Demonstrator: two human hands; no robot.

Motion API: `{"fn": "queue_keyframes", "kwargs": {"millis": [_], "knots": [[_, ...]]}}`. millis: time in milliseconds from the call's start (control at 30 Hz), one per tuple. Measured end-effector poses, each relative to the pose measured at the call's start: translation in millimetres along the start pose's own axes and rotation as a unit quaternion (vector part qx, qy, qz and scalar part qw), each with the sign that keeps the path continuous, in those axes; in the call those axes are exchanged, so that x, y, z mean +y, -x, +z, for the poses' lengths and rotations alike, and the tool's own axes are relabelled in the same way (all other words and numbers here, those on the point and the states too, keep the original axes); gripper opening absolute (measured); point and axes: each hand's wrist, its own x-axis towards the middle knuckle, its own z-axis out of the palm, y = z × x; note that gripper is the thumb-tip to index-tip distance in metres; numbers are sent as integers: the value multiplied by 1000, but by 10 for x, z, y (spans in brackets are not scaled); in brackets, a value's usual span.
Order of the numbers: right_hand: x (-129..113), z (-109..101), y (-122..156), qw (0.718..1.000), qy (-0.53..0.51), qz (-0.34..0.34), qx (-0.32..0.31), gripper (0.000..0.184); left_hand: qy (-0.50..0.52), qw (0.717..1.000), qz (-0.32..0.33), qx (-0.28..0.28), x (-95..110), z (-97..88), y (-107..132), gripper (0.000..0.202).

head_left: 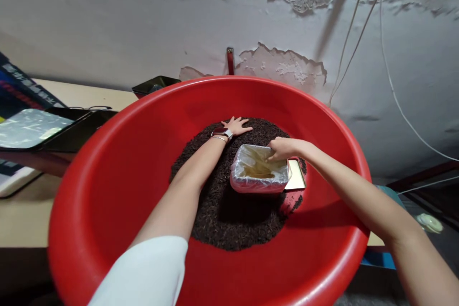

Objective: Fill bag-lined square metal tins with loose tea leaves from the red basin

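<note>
A big red plastic basin (118,177) fills the view, with a heap of dark loose tea leaves (229,220) in its bottom. My left hand (236,126), a watch on its wrist, lies flat with fingers spread on the far side of the heap. A small square box lined with a clear plastic bag (258,172) sits on the leaves. My right hand (283,148) grips the far right rim of that box, fingers curled over the bag's edge. A flat metal lid (297,175) lies just right of the box.
The basin rests on a pale table (25,220). Dark trays and a shiny foil sheet (28,126) lie at the left, with spectacles behind them. A peeling wall (279,64) stands close behind, with thin cables (390,86) hanging at the right.
</note>
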Motion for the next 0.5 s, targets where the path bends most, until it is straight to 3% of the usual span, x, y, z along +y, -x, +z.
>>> {"fn": "queue_keyframes", "kwargs": {"millis": [500], "knots": [[-19, 10, -18, 999, 12, 2, -32, 39, -56, 998, 15, -5, -97, 56, 30, 63]]}}
